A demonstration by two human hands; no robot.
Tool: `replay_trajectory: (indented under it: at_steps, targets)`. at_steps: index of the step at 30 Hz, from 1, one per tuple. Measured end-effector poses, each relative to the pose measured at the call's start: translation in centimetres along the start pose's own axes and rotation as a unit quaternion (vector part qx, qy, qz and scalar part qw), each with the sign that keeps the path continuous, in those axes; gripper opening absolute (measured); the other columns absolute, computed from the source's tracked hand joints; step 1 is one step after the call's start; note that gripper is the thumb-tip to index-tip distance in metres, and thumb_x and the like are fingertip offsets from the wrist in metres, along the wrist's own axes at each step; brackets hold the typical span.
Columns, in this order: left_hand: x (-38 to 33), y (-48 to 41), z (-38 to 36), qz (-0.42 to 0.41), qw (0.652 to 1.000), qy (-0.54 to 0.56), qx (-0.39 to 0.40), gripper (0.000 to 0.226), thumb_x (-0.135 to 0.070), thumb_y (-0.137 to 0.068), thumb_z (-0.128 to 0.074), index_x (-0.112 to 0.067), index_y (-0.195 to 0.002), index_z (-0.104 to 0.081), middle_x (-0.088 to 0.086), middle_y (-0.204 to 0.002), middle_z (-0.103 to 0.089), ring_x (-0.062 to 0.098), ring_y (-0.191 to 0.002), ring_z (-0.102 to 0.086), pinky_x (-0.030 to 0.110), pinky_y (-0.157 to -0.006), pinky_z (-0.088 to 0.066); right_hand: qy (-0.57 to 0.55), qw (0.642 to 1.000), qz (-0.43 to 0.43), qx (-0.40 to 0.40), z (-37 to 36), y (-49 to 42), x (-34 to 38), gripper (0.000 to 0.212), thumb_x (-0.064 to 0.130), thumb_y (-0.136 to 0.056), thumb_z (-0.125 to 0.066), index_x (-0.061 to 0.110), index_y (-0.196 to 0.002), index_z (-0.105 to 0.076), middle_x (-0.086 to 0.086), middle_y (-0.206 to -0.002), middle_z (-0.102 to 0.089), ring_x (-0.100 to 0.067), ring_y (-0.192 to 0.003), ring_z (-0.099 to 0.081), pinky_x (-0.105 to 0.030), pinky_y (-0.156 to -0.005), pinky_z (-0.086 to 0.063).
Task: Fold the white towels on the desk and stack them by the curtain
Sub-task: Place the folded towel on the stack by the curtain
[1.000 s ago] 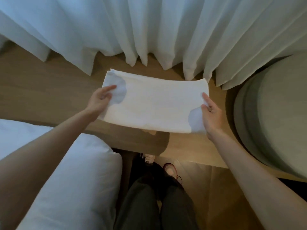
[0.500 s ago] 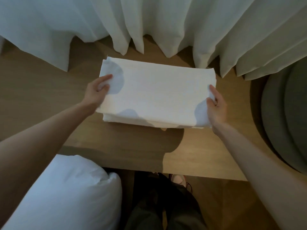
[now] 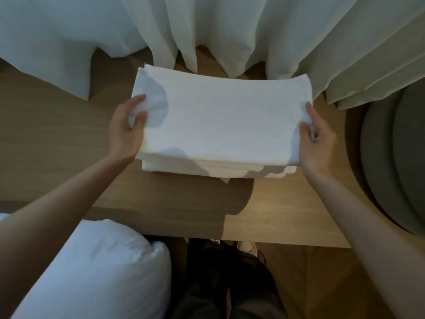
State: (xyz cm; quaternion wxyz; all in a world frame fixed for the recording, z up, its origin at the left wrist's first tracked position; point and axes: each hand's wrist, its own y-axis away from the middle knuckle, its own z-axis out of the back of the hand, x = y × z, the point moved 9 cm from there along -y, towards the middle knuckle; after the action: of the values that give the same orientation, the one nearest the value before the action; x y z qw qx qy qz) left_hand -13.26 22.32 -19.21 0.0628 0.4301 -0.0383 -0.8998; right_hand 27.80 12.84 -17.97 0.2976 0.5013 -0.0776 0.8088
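Wooden desk, towel stack by curtain, grey seat.

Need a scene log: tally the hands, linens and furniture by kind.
Stack of folded white towels: 1
Hands gripping it: 2 (left hand, right hand)
White curtain: 1
White pillow: 1
Wooden desk: 1
Grey round seat: 1
Total: 7

the folded towel lies on top of a stack of towels in the middle of the desk, its far edge just before the curtain, which hangs behind and drapes onto the desk. the left hand grips the towel's left end, the right hand its right end. a pillow sits near left, before the desk; a round seat stands to the right
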Motion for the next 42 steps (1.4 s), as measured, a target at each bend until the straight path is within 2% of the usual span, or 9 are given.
replay_trajectory:
  at_steps: [6, 12, 16, 21, 25, 31, 35, 38, 42]
  targets:
    - [3.3, 0.4, -2.6, 0.064, 0.998, -0.014, 0.016, 0.033, -0.013, -0.097, -0.047, -0.022, -0.128, -0.056, 0.000, -0.137, -0.052, 0.017, -0.125, -0.046, 0.020, -0.100, -0.034, 0.029, 0.996, -0.052, 0.067, -2.2, 1.4, -3.9, 0.045, 0.012, -0.100, -0.044, 0.021, -0.144, -0.040, 0.010, -0.135, -0.039, -0.008, -0.122, -0.039, -0.025, -0.102, -0.040]
    - [2.0, 0.0, -1.6, 0.034, 0.999, 0.000, -0.023, 0.032, -0.017, -0.099, -0.045, -0.026, -0.128, -0.055, -0.003, -0.133, -0.050, 0.004, -0.115, -0.043, -0.002, -0.085, -0.031, -0.006, 1.000, 0.007, 0.000, -1.0, 0.1, -2.3, 0.037, 0.013, -0.099, -0.046, 0.026, -0.134, -0.053, 0.029, -0.124, -0.043, 0.018, -0.109, -0.043, 0.004, -0.089, -0.034]
    - [1.7, -0.1, -0.8, 0.034, 0.998, 0.023, -0.048, 0.032, -0.019, -0.099, -0.045, -0.029, -0.129, -0.054, -0.009, -0.130, -0.047, 0.003, -0.115, -0.043, 0.002, -0.087, -0.036, -0.038, 0.998, 0.003, -0.043, -0.5, -0.6, -1.5, 0.035, 0.015, -0.098, -0.049, 0.032, -0.128, -0.057, 0.041, -0.116, -0.044, 0.011, -0.111, -0.048, -0.009, -0.098, -0.040]
    - [4.2, -0.1, -2.5, 0.094, 0.996, 0.005, -0.003, 0.034, -0.018, -0.099, -0.045, -0.028, -0.130, -0.054, -0.003, -0.141, -0.045, 0.015, -0.128, -0.042, 0.033, -0.109, -0.037, 0.006, 0.998, -0.054, 0.011, -2.4, 0.3, -4.4, 0.040, 0.014, -0.099, -0.047, 0.024, -0.138, -0.049, 0.019, -0.131, -0.044, 0.000, -0.120, -0.042, -0.012, -0.099, -0.038]
    - [4.3, -0.1, -2.6, 0.071, 0.997, -0.032, 0.018, 0.034, -0.026, -0.100, -0.044, -0.030, -0.133, -0.050, 0.003, -0.140, -0.043, 0.019, -0.127, -0.041, 0.029, -0.104, -0.034, 0.057, 0.997, -0.049, 0.004, -2.4, 0.5, -4.5, 0.039, 0.017, -0.099, -0.048, 0.024, -0.136, -0.047, 0.006, -0.137, -0.047, -0.011, -0.125, -0.044, -0.031, -0.104, -0.041]
    - [3.9, 0.4, -2.1, 0.075, 0.996, -0.046, 0.028, 0.036, -0.023, -0.100, -0.044, -0.027, -0.135, -0.049, 0.005, -0.140, -0.043, 0.021, -0.128, -0.040, 0.024, -0.101, -0.030, 0.053, 0.997, -0.053, -0.027, -1.2, 0.2, -4.0, 0.022, 0.016, -0.095, -0.053, 0.029, -0.112, -0.059, 0.014, -0.114, -0.052, -0.003, -0.104, -0.049, -0.009, -0.075, -0.039]
    - [3.2, 0.7, -2.4, 0.075, 0.990, -0.115, 0.021, 0.042, -0.024, -0.099, -0.045, -0.029, -0.140, -0.041, 0.011, -0.138, -0.040, 0.028, -0.128, -0.036, 0.035, -0.104, -0.029, 0.099, 0.992, -0.067, -0.028, -1.6, 1.1, -4.9, 0.030, 0.017, -0.095, -0.054, 0.022, -0.125, -0.053, 0.005, -0.122, -0.052, -0.011, -0.113, -0.048, -0.023, -0.091, -0.044]
    - [5.4, 1.5, -2.1, 0.197, 0.975, -0.097, 0.019, 0.052, -0.040, -0.096, -0.048, -0.029, -0.144, -0.030, 0.013, -0.141, -0.034, 0.032, -0.131, -0.034, 0.050, -0.108, -0.032, 0.134, 0.979, -0.147, -0.046, -1.2, 1.7, -6.5, 0.047, 0.034, -0.094, -0.055, 0.018, -0.136, -0.041, -0.004, -0.131, -0.050, -0.022, -0.124, -0.042, -0.037, -0.099, -0.042]
    - [6.1, 2.5, -2.6, 0.224, 0.974, 0.004, 0.040, 0.044, -0.037, -0.098, -0.047, -0.002, -0.126, -0.051, 0.009, -0.115, -0.058, 0.023, -0.104, -0.057, 0.034, -0.082, -0.048, 0.081, 0.974, -0.213, 0.015, -1.9, 2.7, -8.2, 0.045, 0.041, -0.097, -0.047, 0.004, -0.122, -0.050, -0.009, -0.117, -0.057, -0.022, -0.104, -0.055, -0.030, -0.079, -0.043]
